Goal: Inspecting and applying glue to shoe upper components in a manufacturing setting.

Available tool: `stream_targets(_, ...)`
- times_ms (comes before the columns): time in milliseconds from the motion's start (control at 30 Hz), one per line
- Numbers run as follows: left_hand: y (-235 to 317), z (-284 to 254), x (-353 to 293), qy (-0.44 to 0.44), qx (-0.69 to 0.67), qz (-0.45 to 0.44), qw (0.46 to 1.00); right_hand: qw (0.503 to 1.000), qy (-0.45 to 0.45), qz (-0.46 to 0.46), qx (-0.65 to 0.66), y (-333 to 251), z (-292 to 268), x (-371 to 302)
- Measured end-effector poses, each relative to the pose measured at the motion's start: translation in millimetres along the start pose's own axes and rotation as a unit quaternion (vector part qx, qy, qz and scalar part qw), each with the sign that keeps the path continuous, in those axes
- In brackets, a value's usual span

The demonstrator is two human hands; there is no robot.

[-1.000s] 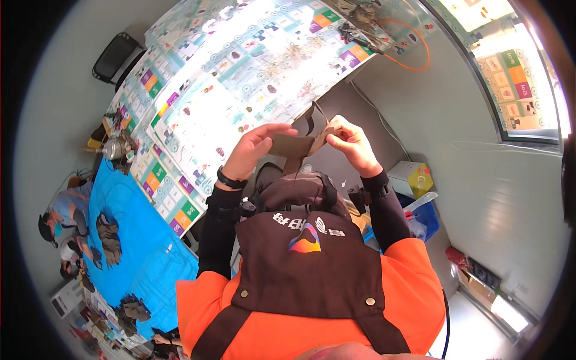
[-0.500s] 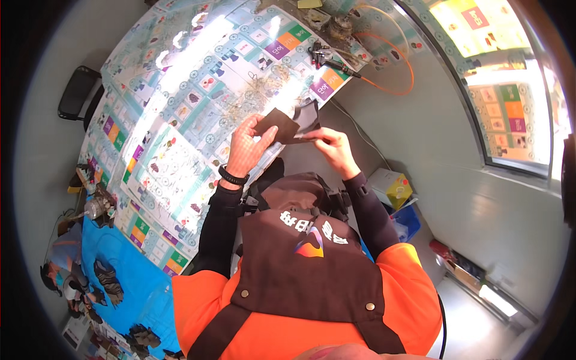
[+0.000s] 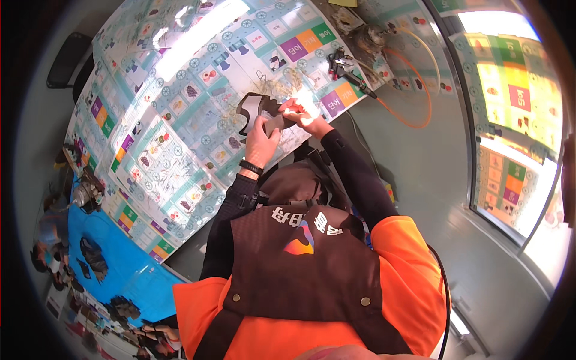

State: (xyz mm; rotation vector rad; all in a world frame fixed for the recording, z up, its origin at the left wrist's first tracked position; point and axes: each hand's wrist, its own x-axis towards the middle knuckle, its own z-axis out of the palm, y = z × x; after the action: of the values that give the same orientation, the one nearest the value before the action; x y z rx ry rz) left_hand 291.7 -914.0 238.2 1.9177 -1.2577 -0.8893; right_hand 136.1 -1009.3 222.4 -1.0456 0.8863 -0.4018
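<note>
Over the near edge of the table, my left hand [image 3: 261,145] pinches a brown, sheet-like piece [image 3: 274,124] between thumb and fingers. My right hand [image 3: 303,114], lit by strong sun, has its fingers closed on the right side of the same piece. Beyond my left fingers, a dark-edged part [image 3: 251,108] with a pale middle and curved strips extends over the tabletop. Whether it is joined to the brown piece is hidden by my fingers.
The table [image 3: 180,129] wears a colourful printed covering. A dark tool [image 3: 348,75] on an orange hose [image 3: 414,125] lies at its right edge. Dark pieces [image 3: 93,257] rest on a blue sheet [image 3: 144,288] at lower left, with people beside it. A window [image 3: 510,126] stands at right.
Both hands have moved further over the table, and my right hand has come closer to my left. The dark-edged part now extends left of the hands, instead of right.
</note>
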Motion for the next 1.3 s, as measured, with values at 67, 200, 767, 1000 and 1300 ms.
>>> stream_targets(67, -30.4, 26.8, 5.9, -0.016, -0.064, -0.026, 0.997, 0.995, -0.022, -0.03, -0.087, 5.9, -14.6, 14.0)
stream_targets(200, -47.1, 67.8, 23.9, -0.078, -0.195, -0.136, 0.968, 0.996, -0.037, -0.072, -0.047, 37.4, -41.3, 35.8)
stream_targets(767, -34.2, 179.1, 36.1, 0.085, 0.147, -0.024, 0.985, 0.885, 0.081, -0.167, -0.426, 37.0, -167.3, 51.2)
stream_targets(1000, -39.4, 185.6, 39.1, 0.107, 0.183, -0.025, 0.977, 0.842, 0.096, -0.197, -0.493, -4.1, -152.4, 98.0)
stream_targets(1300, -31.9, 184.8, 41.6, 0.1, 0.1, -0.09, 0.986, 0.738, 0.111, -0.144, -0.65, 17.5, -214.5, 53.6)
